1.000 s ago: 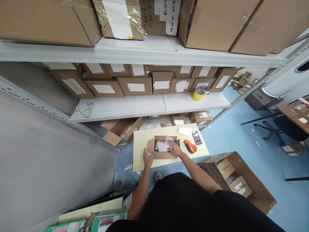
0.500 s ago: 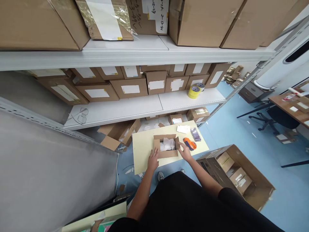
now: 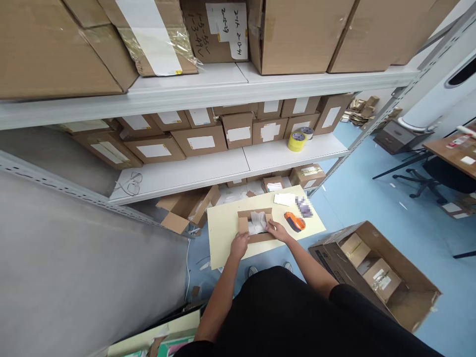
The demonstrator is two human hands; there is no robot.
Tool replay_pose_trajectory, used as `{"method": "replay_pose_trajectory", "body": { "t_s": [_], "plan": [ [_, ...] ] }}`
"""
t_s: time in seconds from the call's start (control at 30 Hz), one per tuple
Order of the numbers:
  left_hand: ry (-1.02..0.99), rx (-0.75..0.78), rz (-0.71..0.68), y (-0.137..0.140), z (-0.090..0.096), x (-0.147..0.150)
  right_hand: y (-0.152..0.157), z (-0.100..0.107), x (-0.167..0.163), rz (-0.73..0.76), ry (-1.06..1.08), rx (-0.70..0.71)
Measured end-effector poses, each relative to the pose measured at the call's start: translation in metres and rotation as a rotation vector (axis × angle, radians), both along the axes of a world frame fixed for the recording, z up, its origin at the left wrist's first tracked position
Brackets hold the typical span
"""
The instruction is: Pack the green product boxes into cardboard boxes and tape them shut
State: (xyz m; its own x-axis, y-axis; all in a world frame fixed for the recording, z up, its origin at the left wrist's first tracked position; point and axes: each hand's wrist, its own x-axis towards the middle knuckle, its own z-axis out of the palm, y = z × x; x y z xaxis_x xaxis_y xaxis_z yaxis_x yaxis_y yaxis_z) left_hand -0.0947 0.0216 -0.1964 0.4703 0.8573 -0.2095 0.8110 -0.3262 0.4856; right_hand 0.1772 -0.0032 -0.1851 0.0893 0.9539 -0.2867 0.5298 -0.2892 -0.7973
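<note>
An open small cardboard box (image 3: 262, 238) lies on the cream-coloured board (image 3: 223, 248), with crumpled white packing paper (image 3: 257, 222) inside. My left hand (image 3: 240, 245) is at the box's front left corner, fingers bent over the edge by the left flap. At the right end, my right hand (image 3: 277, 231) has its fingers closed around the right flap, which leans inward. To the right of that hand lies an orange and dark blue tape dispenser (image 3: 294, 221). White paper slips (image 3: 284, 199) and a blurred-out purple item (image 3: 304, 207) sit behind it.
Metal shelves (image 3: 208, 168) stand in front, stacked with labelled boxes. Yellow tape rolls (image 3: 297, 141) rest on the middle shelf. A large open carton (image 3: 416, 292) with smaller boxes stands on the floor at right; another open box (image 3: 182, 208) is left of the board.
The right flap has tilted inward, with my right hand following it left. My left hand has moved from the left side to the front left corner. The view has shifted slightly.
</note>
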Motion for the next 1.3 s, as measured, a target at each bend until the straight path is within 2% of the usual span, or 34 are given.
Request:
{"method": "replay_pose_trajectory", "body": {
  "t_s": [0.1,0.23,0.33,0.43,0.53,0.6,0.7,0.8,0.9,1.0,1.13,1.3],
  "plan": [
    [0.001,-0.008,0.03,0.004,0.006,-0.002,0.007,0.007,0.007,0.136,-0.064,-0.06],
    [-0.02,-0.026,-0.1,0.01,0.007,-0.012,0.014,0.011,0.02,0.36,-0.154,-0.21],
    [-0.062,-0.049,-0.073,0.017,0.008,-0.014,0.015,0.008,0.026,0.36,-0.163,-0.249],
    [-0.032,-0.09,0.063,0.027,0.011,-0.007,0.015,0.001,0.026,0.28,-0.063,-0.151],
    [0.037,0.025,0.235,0.038,0.012,0.005,0.015,-0.01,0.017,0.014,-0.002,-0.024],
    [0.053,0.116,0.283,0.048,0.012,0.013,0.014,-0.017,0.006,-0.161,-0.065,0.007],
    [0.052,0.143,0.183,0.066,0.015,0.022,0.011,-0.024,-0.007,-0.273,-0.215,-0.001],
    [0.067,0.133,0.05,0.078,0.019,0.025,0.009,-0.021,-0.011,-0.252,-0.328,0.038],
    [0.067,0.164,0.023,0.071,0.017,0.019,0.007,-0.014,-0.011,-0.137,-0.429,0.159],
    [0.037,0.167,0.028,0.048,0.005,0.011,0.0,-0.013,-0.013,0.02,-0.489,0.214],
    [0.054,0.125,0.058,0.017,-0.015,0.009,-0.012,-0.021,-0.02,0.126,-0.499,0.138],
    [0.08,0.08,0.118,0.012,-0.027,0.039,-0.001,-0.021,-0.02,0.13,-0.497,0.067]
  ]
}}
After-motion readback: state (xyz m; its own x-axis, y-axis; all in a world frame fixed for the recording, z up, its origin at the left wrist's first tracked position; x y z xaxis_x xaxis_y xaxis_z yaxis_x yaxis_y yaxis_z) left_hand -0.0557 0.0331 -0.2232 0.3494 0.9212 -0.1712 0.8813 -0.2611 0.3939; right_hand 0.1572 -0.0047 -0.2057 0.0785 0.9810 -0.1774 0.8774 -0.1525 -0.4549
